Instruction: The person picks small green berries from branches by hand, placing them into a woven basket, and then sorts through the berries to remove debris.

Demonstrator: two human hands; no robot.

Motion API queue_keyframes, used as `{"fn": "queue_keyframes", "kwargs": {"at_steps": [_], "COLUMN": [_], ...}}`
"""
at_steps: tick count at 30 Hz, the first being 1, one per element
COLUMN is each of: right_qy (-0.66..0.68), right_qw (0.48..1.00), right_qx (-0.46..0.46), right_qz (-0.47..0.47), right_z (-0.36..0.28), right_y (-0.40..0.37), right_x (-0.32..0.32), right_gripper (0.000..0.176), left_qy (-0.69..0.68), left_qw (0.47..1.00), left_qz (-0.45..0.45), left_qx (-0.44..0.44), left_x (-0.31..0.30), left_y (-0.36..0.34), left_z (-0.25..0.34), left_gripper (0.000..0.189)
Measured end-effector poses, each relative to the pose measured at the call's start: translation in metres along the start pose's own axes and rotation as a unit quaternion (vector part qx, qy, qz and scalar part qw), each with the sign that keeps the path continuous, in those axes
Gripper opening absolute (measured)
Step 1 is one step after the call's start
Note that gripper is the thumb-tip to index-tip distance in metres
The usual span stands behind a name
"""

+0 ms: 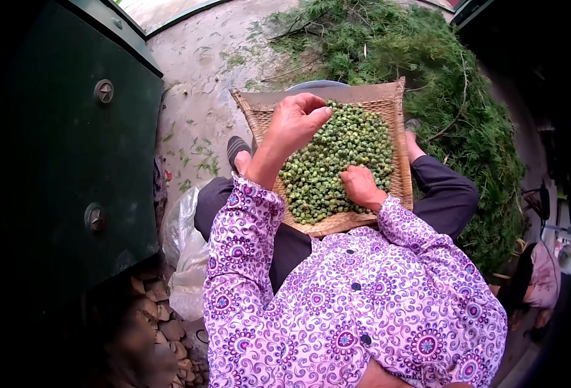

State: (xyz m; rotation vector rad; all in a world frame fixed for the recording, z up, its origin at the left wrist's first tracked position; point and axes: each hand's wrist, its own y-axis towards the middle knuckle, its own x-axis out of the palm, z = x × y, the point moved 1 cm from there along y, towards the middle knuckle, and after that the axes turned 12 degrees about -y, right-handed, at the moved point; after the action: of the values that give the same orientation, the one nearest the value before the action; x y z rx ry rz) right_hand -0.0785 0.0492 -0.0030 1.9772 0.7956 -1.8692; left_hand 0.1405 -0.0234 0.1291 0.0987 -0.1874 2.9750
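Note:
A woven winnowing basket rests over my lap, its flat wooden edge at the far side. Small round green cones, or berries, are spread thickly across it. My left hand is raised over the far left part of the basket, thumb and fingertips pinched together. Whatever is in that pinch, if anything, is too small to make out. Lower on the right, my right hand rests on the green pile with its fingers curled inward. Those fingertips are partly hidden, so I cannot see what they grip.
A big heap of cut conifer branches lies beyond and right of the basket. A dark green metal door stands at left. Beside my leg sits a clear plastic bag, near broken tile-like pieces. A round basin's rim shows behind the basket.

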Motion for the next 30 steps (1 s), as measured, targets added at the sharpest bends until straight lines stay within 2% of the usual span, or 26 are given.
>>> {"fn": "queue_keyframes", "kwargs": {"at_steps": [4,8,10,13,14,15,16,18,19,20,22,23,24,28,30], "right_qy": [0.237,0.237,0.336,0.408,0.452,0.496,0.497,0.532,0.528,0.529,0.516,0.524,0.524,0.481,0.528], "right_qw": [0.971,0.961,0.926,0.895,0.873,0.849,0.849,0.834,0.836,0.835,0.845,0.839,0.838,0.862,0.824], "right_qx": [0.033,0.139,0.169,0.176,0.176,0.174,0.175,0.147,0.148,0.151,0.138,0.144,0.147,0.146,0.186], "right_qz": [0.012,-0.028,-0.035,-0.041,-0.046,-0.051,-0.047,-0.007,-0.003,0.001,-0.022,-0.033,-0.031,-0.055,0.092], "right_z": [0.027,0.057,0.061,0.044,0.038,0.033,0.029,0.025,0.024,0.025,0.026,0.026,0.027,0.046,0.070], "right_y": [-0.015,-0.033,-0.037,-0.040,-0.040,-0.038,-0.036,-0.034,-0.034,-0.035,-0.038,-0.041,-0.043,-0.057,-0.066], "right_x": [-0.016,-0.046,-0.052,-0.086,-0.095,-0.099,-0.101,-0.104,-0.106,-0.107,-0.111,-0.115,-0.115,-0.112,-0.122], "right_gripper": [0.012,0.017,0.018,0.015,0.014,0.013,0.013,0.011,0.010,0.010,0.009,0.009,0.009,0.008,0.013], "left_qy": [0.008,0.030,0.032,0.092,0.064,0.025,-0.015,-0.073,-0.109,-0.106,-0.131,-0.126,-0.125,-0.015,0.137], "left_qw": [1.000,0.999,0.999,0.991,0.981,0.975,0.965,0.941,0.934,0.933,0.923,0.933,0.932,0.908,0.879], "left_qz": [0.007,-0.012,-0.020,-0.093,-0.157,-0.199,-0.240,-0.278,-0.282,-0.287,-0.269,-0.249,-0.253,-0.348,-0.408], "left_qx": [0.009,-0.019,-0.021,-0.042,-0.096,-0.098,-0.102,-0.177,-0.189,-0.189,-0.241,-0.226,-0.226,-0.232,-0.207], "left_x": [0.002,0.008,0.013,0.032,0.042,0.053,0.062,0.075,0.078,0.078,0.075,0.076,0.075,0.073,0.074], "left_y": [0.000,0.000,0.001,-0.006,-0.011,-0.016,-0.021,-0.028,-0.029,-0.027,-0.025,-0.026,-0.026,-0.031,-0.033], "left_z": [0.000,0.001,-0.003,-0.013,-0.020,-0.033,-0.041,-0.049,-0.053,-0.055,-0.055,-0.053,-0.054,-0.051,-0.044], "left_gripper": [0.027,0.027,0.028,0.034,0.038,0.039,0.040,0.040,0.030,0.030,0.018,0.008,0.008,0.005,0.011]}}
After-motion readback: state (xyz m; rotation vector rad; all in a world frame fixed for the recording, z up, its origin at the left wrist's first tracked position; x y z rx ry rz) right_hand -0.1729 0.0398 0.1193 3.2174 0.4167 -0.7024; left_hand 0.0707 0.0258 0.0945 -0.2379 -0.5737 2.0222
